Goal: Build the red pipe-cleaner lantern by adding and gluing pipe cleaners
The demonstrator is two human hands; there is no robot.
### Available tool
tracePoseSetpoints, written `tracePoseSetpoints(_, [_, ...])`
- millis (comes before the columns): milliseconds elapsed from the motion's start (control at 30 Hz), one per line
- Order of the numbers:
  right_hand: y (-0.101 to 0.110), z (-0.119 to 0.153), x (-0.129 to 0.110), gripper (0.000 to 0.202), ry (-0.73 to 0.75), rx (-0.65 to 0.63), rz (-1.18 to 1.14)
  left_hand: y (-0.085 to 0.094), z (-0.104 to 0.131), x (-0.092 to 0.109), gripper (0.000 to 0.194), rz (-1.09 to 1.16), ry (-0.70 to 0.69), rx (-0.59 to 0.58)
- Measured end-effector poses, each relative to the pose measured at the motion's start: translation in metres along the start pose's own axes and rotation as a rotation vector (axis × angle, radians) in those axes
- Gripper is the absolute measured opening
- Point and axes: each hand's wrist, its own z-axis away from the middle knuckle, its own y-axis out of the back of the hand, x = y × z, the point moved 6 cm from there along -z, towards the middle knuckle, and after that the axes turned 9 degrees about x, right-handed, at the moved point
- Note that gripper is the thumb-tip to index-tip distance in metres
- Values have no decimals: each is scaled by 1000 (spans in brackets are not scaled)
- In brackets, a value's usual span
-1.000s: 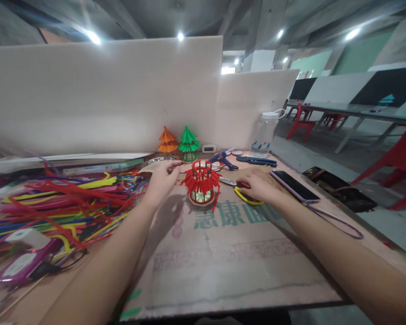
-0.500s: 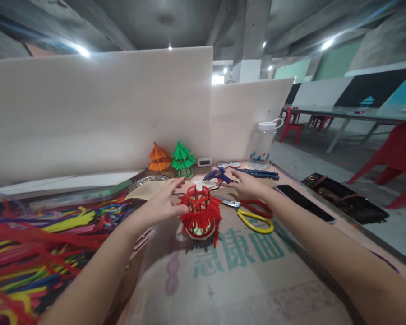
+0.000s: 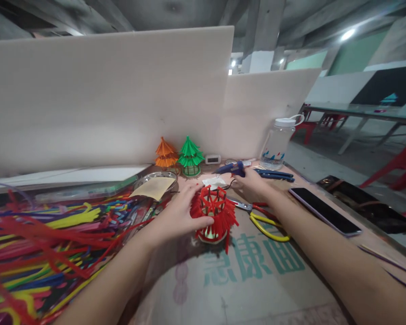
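A red pipe-cleaner model point(image 3: 214, 214) with an open frame top stands on the cardboard point(image 3: 257, 289). My left hand point(image 3: 182, 212) is around its left side, with the thumb across its front. Behind it and to the right, my right hand point(image 3: 252, 180) has its fingers closed at the handle of the blue glue gun point(image 3: 235, 168). The gun's nozzle points left, above a white paper piece point(image 3: 214, 182). Scissors point(image 3: 267, 223) with one yellow and one red handle lie under my right forearm, partly hidden.
Colourful pipe cleaners point(image 3: 47, 253) are piled at left. Orange point(image 3: 165, 153) and green point(image 3: 190, 158) tree models stand by the white partition point(image 3: 122, 99). A water bottle point(image 3: 275, 144), blue pliers point(image 3: 274, 174) and a phone point(image 3: 325, 211) are at right.
My left hand has closed round the red model. My right hand, spread near the glue gun before, now grips it. The camera view has shifted, moving the scene's right side further right.
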Motion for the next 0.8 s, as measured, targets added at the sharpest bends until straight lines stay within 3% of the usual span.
tracePoseSetpoints(267, [57,12,-39,38,21,19,-272,17,-3,-7,77,-164,64,182])
tracePoseSetpoints(400, [69,30,-75,38,119,-128,-553,23,-1,-2,67,-181,115,151])
tracePoseSetpoints(600, [77,65,-124,27,331,-272,-444,37,0,1,55,-99,125,98])
tracePoseSetpoints(800, [81,77,-126,50,257,-246,-387,38,-7,5,46,-93,91,70])
